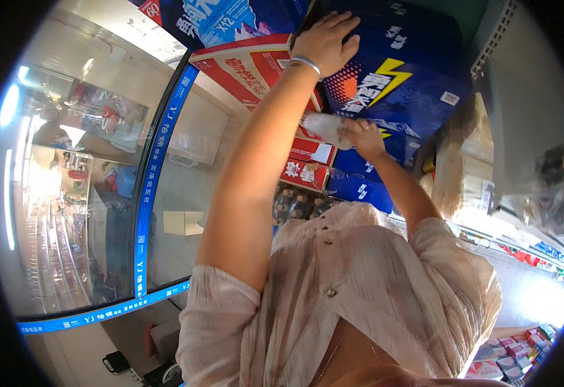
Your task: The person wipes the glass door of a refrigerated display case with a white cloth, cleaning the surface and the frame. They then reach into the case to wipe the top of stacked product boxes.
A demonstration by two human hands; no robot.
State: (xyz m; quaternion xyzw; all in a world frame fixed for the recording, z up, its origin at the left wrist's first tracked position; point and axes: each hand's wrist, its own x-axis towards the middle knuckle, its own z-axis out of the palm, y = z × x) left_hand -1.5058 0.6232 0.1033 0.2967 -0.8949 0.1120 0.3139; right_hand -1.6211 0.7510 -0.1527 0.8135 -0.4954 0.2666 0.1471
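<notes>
My left hand [328, 43], with a silver bangle at the wrist, lies with fingers spread on the upper edge of a large dark blue carton [408, 96] with a yellow lightning bolt. Lower down and to the right, my right hand [364, 138] grips a bunched whitish cloth [328, 126]. This cloth is blurred and lies across the front of the stacked cartons. A red and beige carton [248, 72] stands left of the blue one, partly hidden by my left forearm.
Below are smaller red cartons [306, 174], blue cartons [354, 186] and dark capped bottles [296, 205]. At left is a glass panel with a blue taped frame [153, 159]. A perforated metal shelf upright [492, 41] rises at right. Small packets [514, 355] lie lower right.
</notes>
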